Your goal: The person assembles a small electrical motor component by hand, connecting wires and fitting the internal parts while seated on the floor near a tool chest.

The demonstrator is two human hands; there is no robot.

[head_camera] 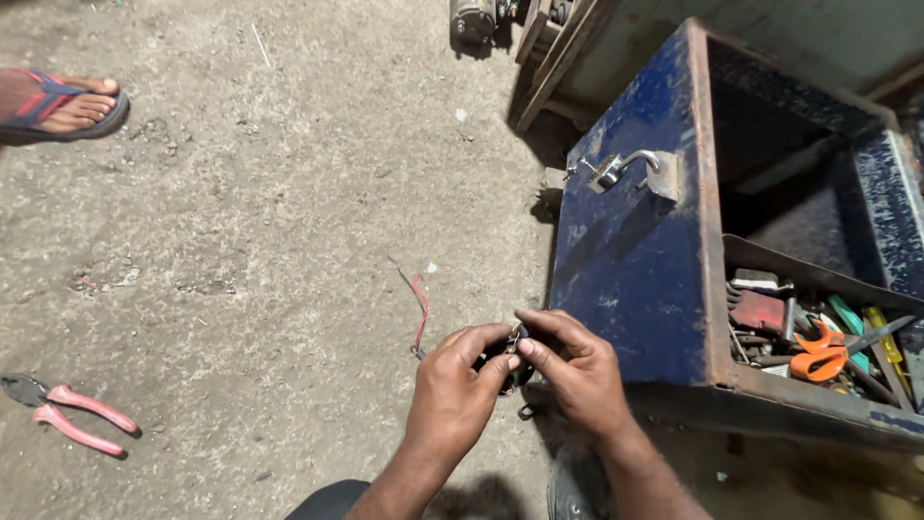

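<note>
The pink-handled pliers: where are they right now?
In the head view, the pink-handled pliers lie on the dirt floor at the lower left, apart from the left hand.

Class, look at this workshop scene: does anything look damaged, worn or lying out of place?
Yes. The blue metal toolbox is rusted along its edges, with chipped paint. Pink-handled pliers lie loose on the dirt floor, far from the box. A red wire trails from the small dark part both hands pinch.
</note>
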